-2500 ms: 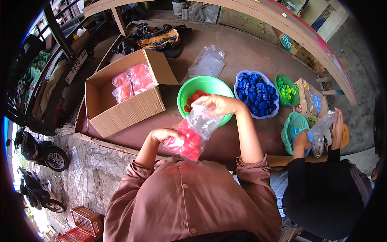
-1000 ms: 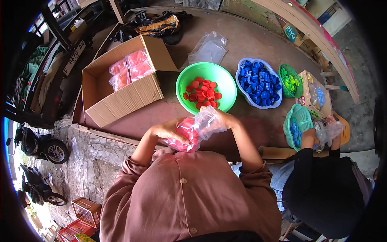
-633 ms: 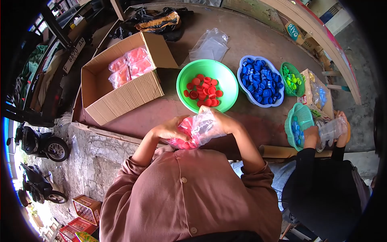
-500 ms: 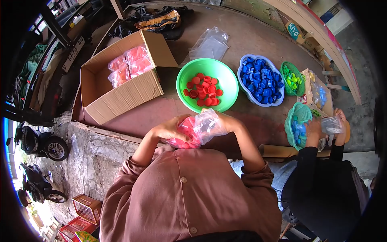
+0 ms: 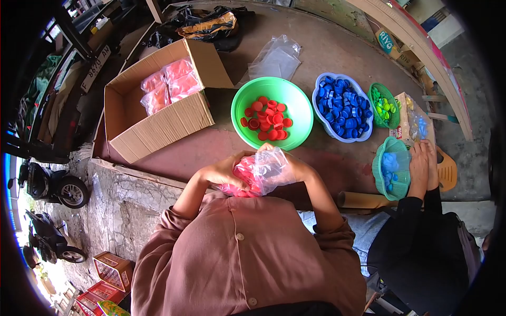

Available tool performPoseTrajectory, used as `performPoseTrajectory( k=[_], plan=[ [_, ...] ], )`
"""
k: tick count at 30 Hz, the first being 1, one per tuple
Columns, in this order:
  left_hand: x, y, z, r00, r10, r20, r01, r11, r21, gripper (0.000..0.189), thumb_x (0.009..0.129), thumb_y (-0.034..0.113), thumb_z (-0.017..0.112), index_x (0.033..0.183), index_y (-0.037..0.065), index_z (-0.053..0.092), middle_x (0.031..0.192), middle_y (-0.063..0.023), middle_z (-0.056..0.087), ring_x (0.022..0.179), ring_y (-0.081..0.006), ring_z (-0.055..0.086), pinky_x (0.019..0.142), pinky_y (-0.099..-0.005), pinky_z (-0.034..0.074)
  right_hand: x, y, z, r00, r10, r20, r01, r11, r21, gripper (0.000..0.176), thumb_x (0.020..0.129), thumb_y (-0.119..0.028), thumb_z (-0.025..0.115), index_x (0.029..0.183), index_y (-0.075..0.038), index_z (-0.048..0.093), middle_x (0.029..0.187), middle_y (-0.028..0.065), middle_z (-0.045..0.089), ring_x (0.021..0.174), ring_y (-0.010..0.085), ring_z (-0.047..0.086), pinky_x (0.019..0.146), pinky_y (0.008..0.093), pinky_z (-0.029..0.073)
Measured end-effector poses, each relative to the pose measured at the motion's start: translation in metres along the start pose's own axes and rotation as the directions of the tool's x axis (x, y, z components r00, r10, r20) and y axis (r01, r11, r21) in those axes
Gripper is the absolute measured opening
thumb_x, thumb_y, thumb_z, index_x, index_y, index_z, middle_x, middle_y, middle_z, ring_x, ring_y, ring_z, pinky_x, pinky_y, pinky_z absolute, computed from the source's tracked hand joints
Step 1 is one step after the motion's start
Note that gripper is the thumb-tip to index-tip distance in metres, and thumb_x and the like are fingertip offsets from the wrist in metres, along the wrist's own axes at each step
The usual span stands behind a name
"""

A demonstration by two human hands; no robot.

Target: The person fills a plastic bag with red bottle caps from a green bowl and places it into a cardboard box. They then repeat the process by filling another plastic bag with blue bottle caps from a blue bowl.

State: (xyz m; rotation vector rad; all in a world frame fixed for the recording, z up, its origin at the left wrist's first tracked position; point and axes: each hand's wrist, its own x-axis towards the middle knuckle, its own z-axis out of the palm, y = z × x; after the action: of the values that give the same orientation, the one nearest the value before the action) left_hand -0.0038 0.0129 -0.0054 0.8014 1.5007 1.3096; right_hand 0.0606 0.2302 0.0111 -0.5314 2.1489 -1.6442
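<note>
Left grip (image 5: 227,169) clasps a bag (image 5: 273,167) of red caps (image 5: 244,175), right grip (image 5: 296,165) holds its loose end, green bowl (image 5: 297,111) just beyond!

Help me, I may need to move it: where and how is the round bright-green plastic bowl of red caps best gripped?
Probably grip the bowl by its left rim, from the near left, pinching the wall: the open rim stands raised with a gap before the brown cardboard box, while the scalloped lavender plastic basket crowds its right.

2 motorbikes (image 5: 39,185) on cracked ground (image 5: 124,206), red crates (image 5: 101,296), crumpled black plastic (image 5: 169,35), a RIYO-marked carton (image 5: 388,43)
</note>
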Motion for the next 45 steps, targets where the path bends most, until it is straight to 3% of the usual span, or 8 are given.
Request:
performPoseTrajectory(
  k=[9, 19, 23, 25, 29, 33, 38, 45],
  plan=[
    [0.0, 0.004, 0.003, 0.999, 0.018, 0.035, -0.014, 0.995, -0.102, 0.103, 0.051, 0.023, 0.083, 0.131, -0.003, 0.023, 0.13, -0.0145, 0.036, 0.12, -0.0227, 0.035, 0.101, -0.0342, 0.028, 0.007, -0.017, -0.001, 0.96, 0.016, 0.281, 0.054, 0.969, -0.24, 0.059, 0.06, -0.017, 0.077, 0.108, -0.004, 0.047, 0.101, 0.0078, 0.049, 0.094, 0.0193, 0.049, 0.082, 0.0324, 0.042],
    [-0.003, -0.017, -0.009, 0.98, 0.073, -0.185, -0.077, 0.997, -0.017, 0.076, 0.06, 0.011, 0.078, 0.123, 0.0, 0.037, 0.108, -0.0075, 0.054, 0.1, -0.0151, 0.05, 0.089, -0.0302, 0.041, 0.024, -0.034, -0.057, 0.963, -0.062, -0.262, 0.029, 0.991, -0.129, 0.028, 0.073, -0.011, 0.068, 0.096, -0.002, 0.056, 0.11, 0.007, 0.051, 0.097, 0.0179, 0.053, 0.081, 0.03, 0.044],
    [0.0, -0.033, -0.011, 0.903, 0.208, -0.376, -0.283, 0.946, -0.157, 0.063, 0.07, 0.006, 0.068, 0.123, 0.001, 0.037, 0.11, -0.0085, 0.054, 0.101, -0.0131, 0.05, 0.086, -0.0306, 0.044, 0.04, 0.018, -0.085, 0.947, 0.142, -0.289, -0.295, 0.743, -0.601, 0.038, 0.066, -0.011, 0.069, 0.1, -0.001, 0.054, 0.104, 0.0139, 0.053, 0.094, 0.0276, 0.054, 0.081, 0.0339, 0.044],
    [0.001, -0.033, -0.012, 0.926, 0.014, -0.376, -0.282, 0.688, -0.669, 0.059, 0.076, 0.007, 0.064, 0.127, 0.001, 0.033, 0.116, -0.0099, 0.05, 0.104, -0.017, 0.051, 0.088, -0.0322, 0.044, 0.039, 0.028, -0.071, 0.926, 0.04, -0.376, -0.306, 0.663, -0.683, 0.05, 0.068, -0.013, 0.07, 0.112, -0.001, 0.05, 0.105, 0.0143, 0.054, 0.097, 0.0275, 0.055, 0.085, 0.0348, 0.043],
    [0.002, -0.011, -0.015, 0.952, 0.01, -0.307, -0.256, 0.576, -0.776, 0.056, 0.081, 0.007, 0.057, 0.129, 0.003, 0.03, 0.122, -0.0125, 0.047, 0.111, -0.0237, 0.049, 0.094, -0.0369, 0.039, 0.055, -0.023, -0.05, 0.913, 0.278, -0.299, -0.077, 0.837, 0.542, 0.048, 0.086, -0.022, 0.056, 0.126, -0.002, 0.038, 0.111, 0.0133, 0.053, 0.092, 0.0173, 0.057, 0.081, 0.0287, 0.045],
    [0.011, -0.012, -0.028, 0.916, 0.197, -0.349, -0.249, 0.962, -0.111, 0.057, 0.085, 0.014, 0.055, 0.132, 0.003, 0.025, 0.123, -0.009, 0.045, 0.115, -0.0214, 0.043, 0.097, -0.0339, 0.034, 0.061, -0.048, -0.027, 0.896, -0.119, -0.427, 0.11, 0.993, -0.045, 0.04, 0.081, -0.005, 0.06, 0.118, 0.0, 0.047, 0.102, 0.0075, 0.058, 0.088, 0.0106, 0.055, 0.075, 0.0233, 0.045],
    [0.013, 0.035, -0.032, 0.688, 0.53, -0.496, -0.469, 0.846, 0.254, 0.02, 0.086, 0.014, 0.054, 0.1, 0.001, 0.057, 0.102, -0.0048, 0.054, 0.095, -0.0126, 0.051, 0.085, -0.0288, 0.042, 0.062, -0.077, -0.023, 0.734, -0.418, -0.535, 0.231, 0.895, -0.382, 0.018, 0.08, -0.007, 0.061, 0.096, -0.001, 0.06, 0.088, 0.0094, 0.064, 0.081, 0.0132, 0.06, 0.069, 0.0259, 0.047],
    [0.013, 0.047, -0.047, 0.798, 0.273, -0.537, -0.46, 0.852, -0.25, 0.015, 0.09, 0.014, 0.048, 0.093, 0.003, 0.056, 0.085, -0.0014, 0.059, 0.077, -0.0067, 0.055, 0.07, -0.0211, 0.047, 0.072, -0.085, -0.037, 0.604, -0.307, -0.735, 0.297, 0.943, -0.15, 0.019, 0.083, -0.008, 0.059, 0.1, -0.001, 0.056, 0.076, 0.0011, 0.056, 0.069, 0.0041, 0.051, 0.061, 0.0174, 0.041]
  ],
)
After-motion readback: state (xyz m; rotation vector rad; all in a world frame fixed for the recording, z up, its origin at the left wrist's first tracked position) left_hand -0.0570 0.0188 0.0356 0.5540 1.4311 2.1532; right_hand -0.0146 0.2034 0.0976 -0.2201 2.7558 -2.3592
